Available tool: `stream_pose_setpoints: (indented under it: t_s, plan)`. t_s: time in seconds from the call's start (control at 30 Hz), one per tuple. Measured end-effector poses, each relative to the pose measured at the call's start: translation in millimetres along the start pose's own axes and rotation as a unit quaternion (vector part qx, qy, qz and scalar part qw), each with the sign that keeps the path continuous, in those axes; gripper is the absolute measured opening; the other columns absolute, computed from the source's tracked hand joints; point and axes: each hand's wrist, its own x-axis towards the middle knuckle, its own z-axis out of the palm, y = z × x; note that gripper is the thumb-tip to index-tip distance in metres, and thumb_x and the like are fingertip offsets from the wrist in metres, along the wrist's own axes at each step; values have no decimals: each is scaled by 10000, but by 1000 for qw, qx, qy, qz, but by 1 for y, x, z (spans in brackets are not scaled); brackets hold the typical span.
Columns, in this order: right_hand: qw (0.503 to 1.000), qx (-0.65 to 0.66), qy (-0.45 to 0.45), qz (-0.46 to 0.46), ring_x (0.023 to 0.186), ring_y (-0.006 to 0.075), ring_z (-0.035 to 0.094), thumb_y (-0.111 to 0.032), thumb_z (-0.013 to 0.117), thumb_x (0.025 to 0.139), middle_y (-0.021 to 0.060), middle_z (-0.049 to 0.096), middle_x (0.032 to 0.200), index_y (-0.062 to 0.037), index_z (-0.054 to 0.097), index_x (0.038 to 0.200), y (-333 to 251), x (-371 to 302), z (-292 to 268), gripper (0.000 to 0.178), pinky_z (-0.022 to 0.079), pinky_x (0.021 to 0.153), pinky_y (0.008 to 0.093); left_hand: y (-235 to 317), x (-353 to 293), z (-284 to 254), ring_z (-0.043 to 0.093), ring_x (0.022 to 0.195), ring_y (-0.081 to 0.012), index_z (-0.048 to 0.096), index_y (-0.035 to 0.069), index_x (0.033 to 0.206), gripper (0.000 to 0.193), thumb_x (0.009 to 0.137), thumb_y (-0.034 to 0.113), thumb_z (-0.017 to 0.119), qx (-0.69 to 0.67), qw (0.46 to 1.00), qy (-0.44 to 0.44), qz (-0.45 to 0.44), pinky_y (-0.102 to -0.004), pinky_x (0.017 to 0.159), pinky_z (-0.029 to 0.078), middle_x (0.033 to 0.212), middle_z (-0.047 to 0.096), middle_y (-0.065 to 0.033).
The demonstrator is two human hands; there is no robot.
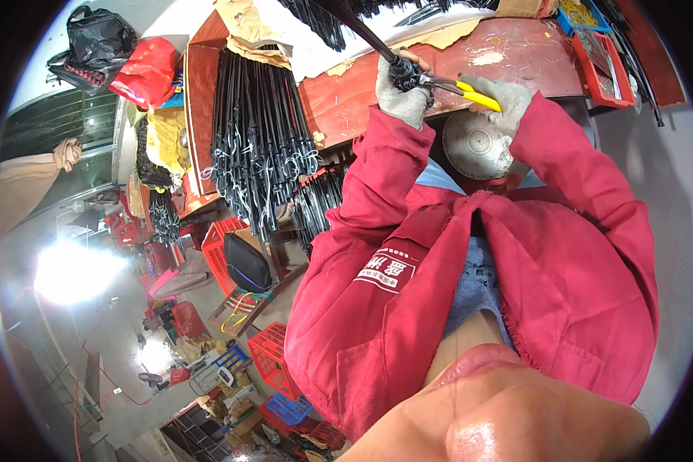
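My left hand (402,98), in a pale work glove, is closed round the black hub of what looks like an umbrella frame (366,35). Its dark shaft slants away to the upper left. In my gloved right hand (507,100) is a pair of pliers (477,95) with yellow handles. The metal jaws reach to the hub beside my left fingers; whether they bite on anything there is too small to make out. Both hands are raised over the near edge of a worn red workbench (439,65).
Many black umbrella frames (258,138) with white ties hang over the bench's left side. At the right end stand a red tray (604,69) and a blue bin (581,15). A round metal stool seat (477,144) is below my arms. Red crates (269,354) stand on the left.
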Motion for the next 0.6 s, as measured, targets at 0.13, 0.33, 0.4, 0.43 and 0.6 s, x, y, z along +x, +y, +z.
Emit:
stream_pose_setpoints:
  t_s: [0.13, 0.33, 0.4, 0.43, 0.6]
  plan:
    - [985, 148, -70, 53, 572, 282, 535, -172, 618, 744, 94, 605, 758, -96, 529, 1149, 0, 2, 0, 421, 434, 549, 338, 0, 1, -7, 530, 686, -162, 482, 70, 927, 446, 571, -198, 468, -41, 998, -31, -30, -234, 600, 443, 792, 547, -81]
    - [985, 54, -111, 119, 534, 301, 539, -204, 664, 698, 114, 615, 667, -45, 630, 904, -17, 5, -38, 263, 449, 530, 361, -9, 9, -15, 560, 797, -260, 495, 26, 899, 136, 767, 58, 496, -282, 939, -31, -196, -335, 739, 470, 813, 560, -160]
    - [985, -121, -98, 73, 517, 307, 525, -205, 671, 690, 129, 611, 657, -26, 628, 838, -23, 12, -48, 236, 443, 526, 376, -10, 11, -17, 560, 809, -284, 501, 20, 887, 154, 797, 142, 475, -418, 870, 3, -262, -359, 756, 466, 813, 558, -173]
    - [985, -142, -78, 55, 527, 320, 529, -220, 682, 680, 145, 603, 644, -25, 627, 782, -24, 13, -51, 227, 443, 528, 378, -14, 12, -18, 558, 808, -290, 506, 19, 885, 173, 801, 162, 458, -451, 852, 1, -267, -372, 761, 463, 812, 557, -176]
    - [972, -171, -100, 124, 561, 355, 536, -238, 695, 662, 171, 597, 643, -26, 627, 740, -30, 6, -51, 236, 450, 559, 387, -29, 12, -9, 552, 808, -300, 509, 17, 914, 216, 811, 196, 444, -418, 863, 48, -280, -408, 763, 457, 807, 557, -171]
